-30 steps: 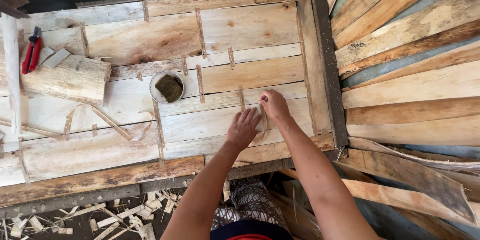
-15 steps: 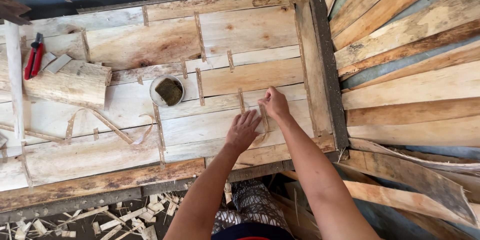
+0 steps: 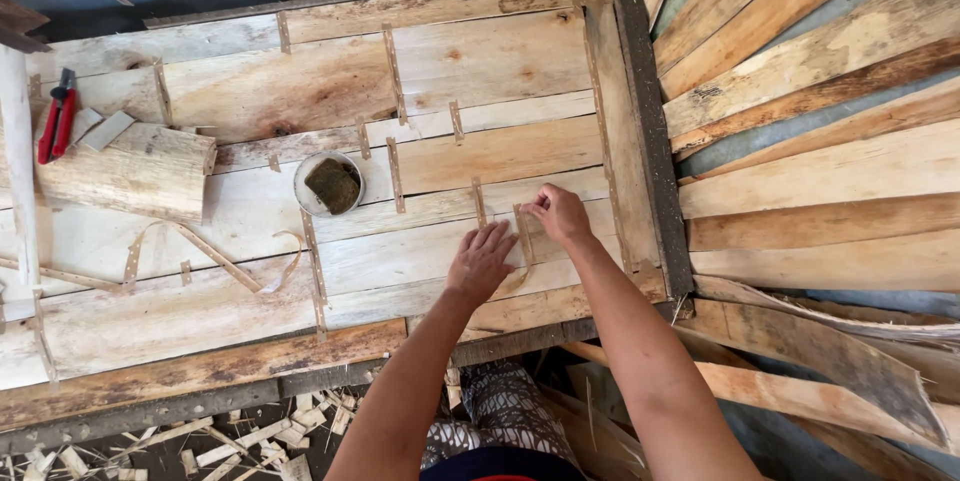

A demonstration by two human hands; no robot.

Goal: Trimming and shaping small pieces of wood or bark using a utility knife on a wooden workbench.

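Note:
A wide sheet of pale veneer pieces (image 3: 480, 61) lies flat on a work table, its seams bridged by short strips of tape. My left hand (image 3: 482, 261) rests flat on the sheet with fingers spread, near the front right. Beside it my right hand (image 3: 560, 213) pinches the top of a short tape strip (image 3: 522, 233) that runs across a seam between two veneer pieces. Both forearms reach in from the bottom of the view.
A small round bowl of dark paste (image 3: 330, 184) sits mid-table. A log block (image 3: 130, 173) and red-handled pliers (image 3: 56, 127) lie at the left, with a loose curl of tape (image 3: 215, 256) nearby. Stacked veneer planks (image 3: 830, 141) fill the right; scraps (image 3: 250, 436) litter the floor.
Both hands stay at the same seam; the right hand's fingers have shifted slightly along the tape strip. The camera view has moved a little.

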